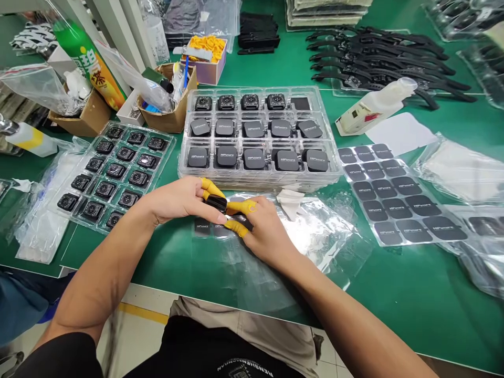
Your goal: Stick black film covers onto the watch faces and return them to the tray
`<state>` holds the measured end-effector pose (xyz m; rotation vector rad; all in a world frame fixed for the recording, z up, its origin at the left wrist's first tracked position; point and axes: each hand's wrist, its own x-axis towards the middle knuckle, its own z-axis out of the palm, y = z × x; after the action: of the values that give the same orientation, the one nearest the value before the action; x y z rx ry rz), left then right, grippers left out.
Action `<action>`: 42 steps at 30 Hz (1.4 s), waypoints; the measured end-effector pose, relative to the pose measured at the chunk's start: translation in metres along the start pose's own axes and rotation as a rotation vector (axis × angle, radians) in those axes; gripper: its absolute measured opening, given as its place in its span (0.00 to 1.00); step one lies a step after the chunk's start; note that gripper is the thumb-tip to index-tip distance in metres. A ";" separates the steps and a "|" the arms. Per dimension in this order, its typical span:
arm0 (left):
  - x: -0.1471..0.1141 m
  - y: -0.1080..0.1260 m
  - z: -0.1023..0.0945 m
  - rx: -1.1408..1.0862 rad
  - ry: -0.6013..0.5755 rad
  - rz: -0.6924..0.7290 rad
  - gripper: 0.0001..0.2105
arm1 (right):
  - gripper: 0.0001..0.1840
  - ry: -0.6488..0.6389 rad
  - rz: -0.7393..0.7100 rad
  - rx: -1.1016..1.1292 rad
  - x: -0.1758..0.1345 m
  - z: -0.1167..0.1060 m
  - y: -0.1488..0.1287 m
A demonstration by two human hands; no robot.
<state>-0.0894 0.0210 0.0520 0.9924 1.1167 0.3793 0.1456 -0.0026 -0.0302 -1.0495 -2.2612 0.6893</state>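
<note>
My left hand (179, 198) is closed around a black smartwatch case (216, 202), holding it tilted above the table in front of the big tray. In my right hand (268, 227), the fingers are wrapped round a dark slim object (242, 220), close beside the watch; its kind is partly hidden. Yellow finger cots cover fingertips of both hands. Beneath them lie a few dark printed stickers (202, 227) and clear plastic film (271, 268). Just beyond, a clear stacked tray (258, 181) bears rows of watch cases, many with dark printed squares on top.
At left is a clear tray (87, 185) of watch cases. A sticker sheet (388, 194) lies right, below a white bottle (372, 107). Black watches with straps (378, 60) are heaped behind. Cardboard boxes (173, 113) and a green bottle (84, 58) stand at back left.
</note>
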 end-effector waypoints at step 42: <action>0.021 -0.030 0.061 0.580 0.418 0.201 0.20 | 0.20 0.229 0.751 1.060 -0.002 -0.022 -0.016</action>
<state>-0.0333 -0.0091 0.0215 1.5927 1.5566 0.4472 0.1531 -0.0080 -0.0043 -1.2447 -0.9399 1.6894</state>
